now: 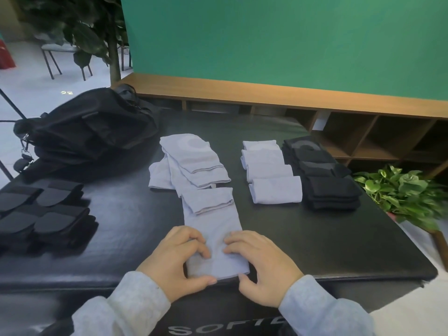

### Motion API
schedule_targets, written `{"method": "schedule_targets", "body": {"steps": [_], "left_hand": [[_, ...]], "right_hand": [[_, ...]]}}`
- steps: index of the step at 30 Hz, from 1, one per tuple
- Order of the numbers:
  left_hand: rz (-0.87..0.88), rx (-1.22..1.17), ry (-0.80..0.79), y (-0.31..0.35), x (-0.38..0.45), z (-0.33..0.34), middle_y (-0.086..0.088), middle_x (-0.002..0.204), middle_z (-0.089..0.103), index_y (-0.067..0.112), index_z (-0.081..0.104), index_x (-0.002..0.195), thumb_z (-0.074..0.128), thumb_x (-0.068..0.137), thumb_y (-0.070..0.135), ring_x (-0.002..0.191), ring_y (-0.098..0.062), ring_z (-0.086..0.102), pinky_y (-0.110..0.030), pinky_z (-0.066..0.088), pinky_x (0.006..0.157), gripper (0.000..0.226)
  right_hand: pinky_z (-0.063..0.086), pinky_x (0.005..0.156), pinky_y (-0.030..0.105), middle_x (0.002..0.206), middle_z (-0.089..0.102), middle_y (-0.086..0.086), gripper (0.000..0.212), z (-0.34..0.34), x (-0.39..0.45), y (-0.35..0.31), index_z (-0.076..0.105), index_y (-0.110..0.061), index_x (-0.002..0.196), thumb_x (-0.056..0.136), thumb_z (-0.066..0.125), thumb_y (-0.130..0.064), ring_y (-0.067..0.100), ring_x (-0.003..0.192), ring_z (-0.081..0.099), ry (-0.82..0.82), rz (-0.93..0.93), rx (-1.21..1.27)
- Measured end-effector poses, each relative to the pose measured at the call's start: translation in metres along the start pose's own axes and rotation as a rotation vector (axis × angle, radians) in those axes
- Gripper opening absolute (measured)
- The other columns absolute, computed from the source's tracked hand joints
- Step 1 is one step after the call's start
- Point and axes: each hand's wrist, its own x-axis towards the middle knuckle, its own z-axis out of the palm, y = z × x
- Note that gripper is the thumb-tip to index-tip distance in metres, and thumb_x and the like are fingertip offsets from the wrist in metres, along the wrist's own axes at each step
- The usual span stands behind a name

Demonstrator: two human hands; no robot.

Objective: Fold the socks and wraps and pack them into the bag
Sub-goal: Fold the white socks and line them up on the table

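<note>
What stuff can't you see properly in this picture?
- Head view: whether the black bag is open, and what is inside; its own dark folds hide that.
- The near end of the light sock is partly covered by the left hand and right hand.
- White lettering on the table front is cut off by the sleeves.
- The green plant at right is blurred.

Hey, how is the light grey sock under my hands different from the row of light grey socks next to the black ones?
The long light grey sock lies stretched out flat; the row of folded grey socks are short, compact bundles. Both hands, left hand and right hand, grip the long sock's near end; nothing touches the folded row. The long sock reaches the black table's near edge; the row sits further back. Same colour.
</note>
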Motion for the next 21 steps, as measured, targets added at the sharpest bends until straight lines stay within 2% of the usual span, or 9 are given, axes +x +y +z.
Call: {"method": "schedule_targets", "body": {"steps": [5,12,17,21], "left_hand": [[-0.011,0.058,-0.003,0.002,-0.002,0.000,0.026,0.095,0.038,0.040,0.054,0.092,0.068,0.060,0.059,0.097,0.003,0.036,-0.014,0.035,0.085,0.040],[-0.016,0.065,-0.011,0.004,-0.002,-0.002,0.026,0.093,0.038,0.039,0.056,0.092,0.066,0.063,0.059,0.091,0.001,0.038,-0.021,0.042,0.078,0.037],[-0.043,0.053,-0.041,0.005,-0.002,-0.003,0.026,0.094,0.041,0.039,0.058,0.090,0.064,0.066,0.058,0.093,0.000,0.041,-0.022,0.043,0.080,0.031],[-0.063,-0.012,0.002,0.007,0.000,-0.004,0.024,0.090,0.047,0.035,0.062,0.083,0.058,0.075,0.046,0.091,0.002,0.043,-0.016,0.038,0.080,0.014]], "right_hand": [[0.024,0.106,0.013,0.128,0.051,-0.016,0.049,-0.001,0.000,0.001,0.060,-0.025,0.112,0.065,0.047,-0.023,0.000,0.124,0.040,-0.011,-0.003,0.005],[0.032,0.090,0.004,0.101,0.055,-0.022,0.023,-0.001,0.005,0.001,0.067,-0.023,0.091,0.076,0.050,-0.026,-0.005,0.102,0.046,0.068,0.046,0.099],[0.032,0.086,0.004,0.093,0.049,-0.036,0.044,-0.001,0.010,0.003,0.071,-0.018,0.090,0.085,0.035,-0.042,-0.007,0.101,0.046,0.094,0.139,0.178],[0.030,0.085,0.002,0.095,0.050,-0.033,0.037,-0.005,0.008,-0.001,0.069,-0.024,0.090,0.082,0.042,-0.047,-0.007,0.102,0.045,0.053,0.122,0.149]]}}
